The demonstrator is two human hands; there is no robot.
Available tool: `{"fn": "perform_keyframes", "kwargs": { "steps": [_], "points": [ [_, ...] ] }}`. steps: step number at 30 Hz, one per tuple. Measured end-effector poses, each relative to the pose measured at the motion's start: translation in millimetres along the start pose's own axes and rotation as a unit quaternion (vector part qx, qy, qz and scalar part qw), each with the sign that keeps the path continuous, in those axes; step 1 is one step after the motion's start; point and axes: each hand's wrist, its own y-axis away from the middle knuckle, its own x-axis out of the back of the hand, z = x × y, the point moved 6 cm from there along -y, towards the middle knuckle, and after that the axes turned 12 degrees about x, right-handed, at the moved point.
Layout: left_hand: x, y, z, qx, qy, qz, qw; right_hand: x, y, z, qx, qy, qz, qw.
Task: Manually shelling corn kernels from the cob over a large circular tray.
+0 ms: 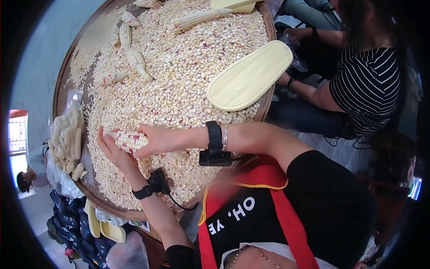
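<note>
An ear of corn [131, 140] with cream and dark red kernels lies between my two hands, over the left part of a round tray of loose kernels. My right hand [154, 140] grips its right end, thumb and fingers around it. From below and the left, my left hand [117, 154] cradles the ear, fingers curled up beside its pale tip. Part of the ear is hidden by my fingers. Beneath both hands spreads a thick layer of kernels [179, 89], mostly cream with some red ones.
The tray's rim [57, 85] curves round the kernels. A pale yellow slipper-shaped sole [251, 76] lies on the right. Several cobs [136, 62] rest toward the back left; a plastic bag of cobs [67, 134] stands at the left rim. A person in a striped shirt [367, 85] sits right.
</note>
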Motion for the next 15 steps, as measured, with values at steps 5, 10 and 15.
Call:
{"fn": "perform_keyframes", "kwargs": {
  "steps": [5, 10, 15],
  "points": [
    [4, 3, 10, -0.016, 0.056, -0.009, 0.998, -2, 1, -4, -0.053, -0.083, 0.028, 0.995],
    [-12, 9, 13, -0.035, 0.020, -0.104, 0.994, 4, 7, -14, -0.100, -0.142, 0.059, 0.983],
    [-7, 12, 18, -0.040, 0.012, -0.057, 0.997, -3, 3, -4, -0.092, -0.165, 0.083, 0.979]
  ]
}}
